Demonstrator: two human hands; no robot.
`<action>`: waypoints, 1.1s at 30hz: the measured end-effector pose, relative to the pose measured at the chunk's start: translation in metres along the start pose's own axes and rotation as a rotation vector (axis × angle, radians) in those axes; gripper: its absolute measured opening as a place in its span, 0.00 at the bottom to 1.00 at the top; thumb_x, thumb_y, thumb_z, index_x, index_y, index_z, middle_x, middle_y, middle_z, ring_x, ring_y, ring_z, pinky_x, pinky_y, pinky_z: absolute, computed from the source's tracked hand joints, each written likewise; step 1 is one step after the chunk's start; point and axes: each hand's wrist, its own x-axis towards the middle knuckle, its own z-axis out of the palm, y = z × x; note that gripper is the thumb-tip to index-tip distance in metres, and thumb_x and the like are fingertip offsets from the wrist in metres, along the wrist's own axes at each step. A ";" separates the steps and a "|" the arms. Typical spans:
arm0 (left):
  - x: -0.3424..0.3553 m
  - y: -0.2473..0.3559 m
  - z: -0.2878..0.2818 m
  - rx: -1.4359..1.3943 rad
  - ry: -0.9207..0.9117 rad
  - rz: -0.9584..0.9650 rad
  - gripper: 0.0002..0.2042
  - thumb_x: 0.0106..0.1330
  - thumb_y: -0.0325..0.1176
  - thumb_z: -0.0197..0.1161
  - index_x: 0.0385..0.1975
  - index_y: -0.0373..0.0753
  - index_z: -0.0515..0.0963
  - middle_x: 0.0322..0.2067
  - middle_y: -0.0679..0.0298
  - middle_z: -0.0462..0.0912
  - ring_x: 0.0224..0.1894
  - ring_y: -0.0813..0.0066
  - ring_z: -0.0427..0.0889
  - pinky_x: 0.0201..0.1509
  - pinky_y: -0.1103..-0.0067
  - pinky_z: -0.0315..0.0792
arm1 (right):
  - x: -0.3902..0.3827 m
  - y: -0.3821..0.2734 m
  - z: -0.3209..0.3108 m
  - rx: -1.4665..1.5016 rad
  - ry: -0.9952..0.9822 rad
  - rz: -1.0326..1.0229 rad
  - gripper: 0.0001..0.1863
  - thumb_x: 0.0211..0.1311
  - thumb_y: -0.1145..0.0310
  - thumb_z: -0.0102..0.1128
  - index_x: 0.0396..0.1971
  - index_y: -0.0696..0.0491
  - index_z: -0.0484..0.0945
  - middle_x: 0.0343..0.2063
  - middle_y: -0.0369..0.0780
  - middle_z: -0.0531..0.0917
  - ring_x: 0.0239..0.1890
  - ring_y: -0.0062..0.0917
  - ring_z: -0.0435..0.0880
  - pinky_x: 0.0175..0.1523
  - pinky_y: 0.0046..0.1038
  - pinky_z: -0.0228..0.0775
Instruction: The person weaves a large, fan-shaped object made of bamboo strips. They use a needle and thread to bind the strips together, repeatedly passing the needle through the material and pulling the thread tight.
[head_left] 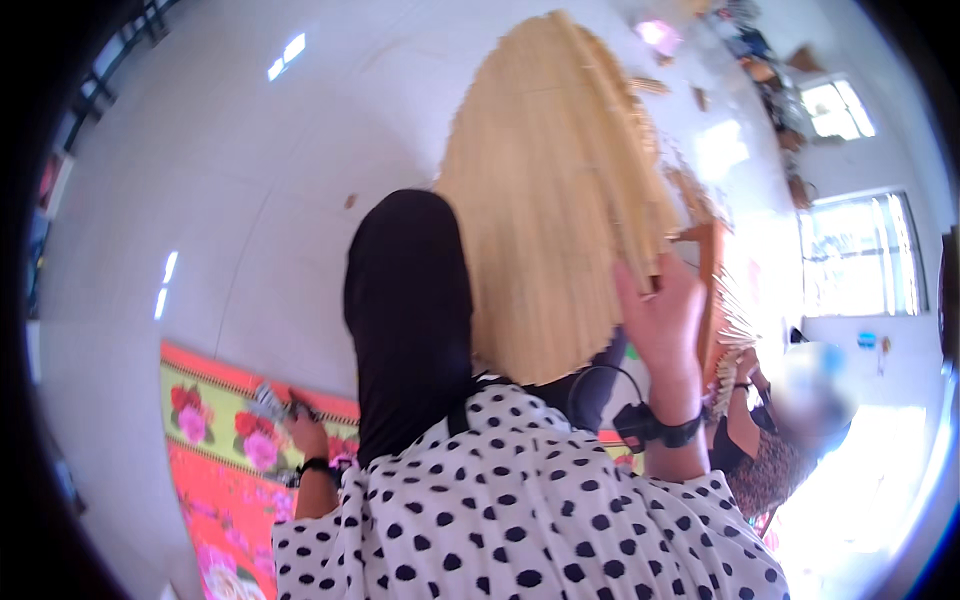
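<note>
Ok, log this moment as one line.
right hand: holding right edge of tan oval panel | left hand: over floral mat, grip unclear | co-worker: at right

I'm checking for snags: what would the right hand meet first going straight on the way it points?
The tan slatted panel: the right hand already grips its lower right edge, and strips lie just ahead, though depth is hard to judge.
</note>
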 end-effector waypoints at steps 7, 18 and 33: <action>0.048 0.002 -0.059 -1.406 -0.549 -0.463 0.11 0.60 0.35 0.61 0.36 0.34 0.77 0.30 0.58 0.82 0.36 0.65 0.82 0.36 0.69 0.78 | -0.009 0.014 -0.001 0.143 0.044 -0.104 0.12 0.55 0.71 0.65 0.36 0.62 0.76 0.21 0.46 0.77 0.20 0.39 0.78 0.26 0.33 0.70; -0.049 0.294 -0.355 -1.424 -0.173 0.838 0.06 0.63 0.23 0.57 0.38 0.33 0.76 0.51 0.59 0.74 0.42 0.78 0.76 0.45 0.78 0.73 | -0.011 0.018 0.010 0.153 0.130 -0.118 0.09 0.58 0.72 0.62 0.35 0.61 0.77 0.21 0.47 0.76 0.21 0.43 0.77 0.27 0.35 0.68; -0.120 0.398 -0.311 -0.783 -0.175 1.294 0.10 0.54 0.28 0.60 0.36 0.34 0.76 0.46 0.51 0.68 0.36 0.58 0.80 0.40 0.67 0.76 | -0.008 0.022 0.015 0.188 0.162 -0.151 0.09 0.57 0.73 0.60 0.36 0.61 0.78 0.22 0.48 0.78 0.22 0.43 0.79 0.28 0.34 0.69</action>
